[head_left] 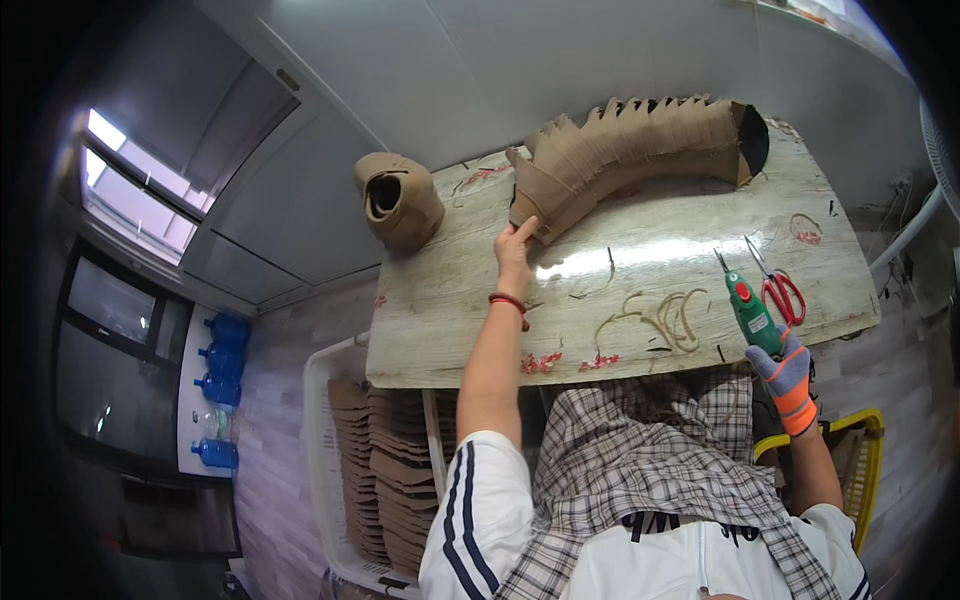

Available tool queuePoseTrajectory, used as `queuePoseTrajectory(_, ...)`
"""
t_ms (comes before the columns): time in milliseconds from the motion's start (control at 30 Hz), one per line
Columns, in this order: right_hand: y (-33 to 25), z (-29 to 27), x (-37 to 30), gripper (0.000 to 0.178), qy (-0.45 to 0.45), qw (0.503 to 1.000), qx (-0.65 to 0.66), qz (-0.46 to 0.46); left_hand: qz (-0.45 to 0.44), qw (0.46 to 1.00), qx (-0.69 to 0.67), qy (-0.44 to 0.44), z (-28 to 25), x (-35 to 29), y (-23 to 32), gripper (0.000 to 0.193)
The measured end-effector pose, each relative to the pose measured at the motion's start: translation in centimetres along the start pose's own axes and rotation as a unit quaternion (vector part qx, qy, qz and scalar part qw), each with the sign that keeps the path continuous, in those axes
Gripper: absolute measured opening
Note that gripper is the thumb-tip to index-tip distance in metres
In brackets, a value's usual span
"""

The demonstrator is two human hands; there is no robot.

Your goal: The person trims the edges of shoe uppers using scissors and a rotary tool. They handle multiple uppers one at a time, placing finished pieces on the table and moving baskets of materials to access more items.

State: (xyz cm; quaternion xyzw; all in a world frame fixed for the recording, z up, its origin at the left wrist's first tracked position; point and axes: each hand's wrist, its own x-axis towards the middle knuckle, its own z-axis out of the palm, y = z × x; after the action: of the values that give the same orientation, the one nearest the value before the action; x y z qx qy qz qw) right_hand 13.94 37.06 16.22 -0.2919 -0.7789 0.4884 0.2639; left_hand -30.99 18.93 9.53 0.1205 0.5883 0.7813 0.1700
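Note:
A long curved row of nested brown pieces (640,150), with dark insides showing at its ends, lies across the far side of the table. My bare left hand (515,248) grips its near left end, thumb on top. In a grey and orange glove, my right hand (785,372) is closed around a green handheld power tool (750,315) with a red button and a thin metal tip. Beside that tool lie red-handled scissors (775,285). Further left stands a separate bundle of brown pieces (402,210) with a dark opening.
The pale, wood-patterned table (450,330) carries a loose tan cord (675,320) and dark scraps. Below its left edge, a white crate (320,430) holds stacked brown pieces (400,470). A yellow basket (872,450) stands at lower right. Blue water jugs (225,385) line the left side.

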Motion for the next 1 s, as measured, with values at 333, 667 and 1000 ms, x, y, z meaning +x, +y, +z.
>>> queuePoseTrajectory(333,0.4,0.7,-0.7,0.038,-0.012,1.0,-0.018,0.007,0.091,0.992,0.082,-0.024,4.0,-4.1,-0.2,0.038)
queuePoseTrajectory(667,-0.2,2.7,-0.2,0.043,-0.036,0.995,-0.058,-0.078,-0.011,0.963,-0.27,-0.009,-3.6,-14.1,4.1,0.037)
queuePoseTrajectory(1000,-0.5,2.5,-0.5,0.055,-0.026,0.982,-0.156,-0.099,0.172,0.985,0.015,0.01,-2.0,-16.2,3.0,0.037)
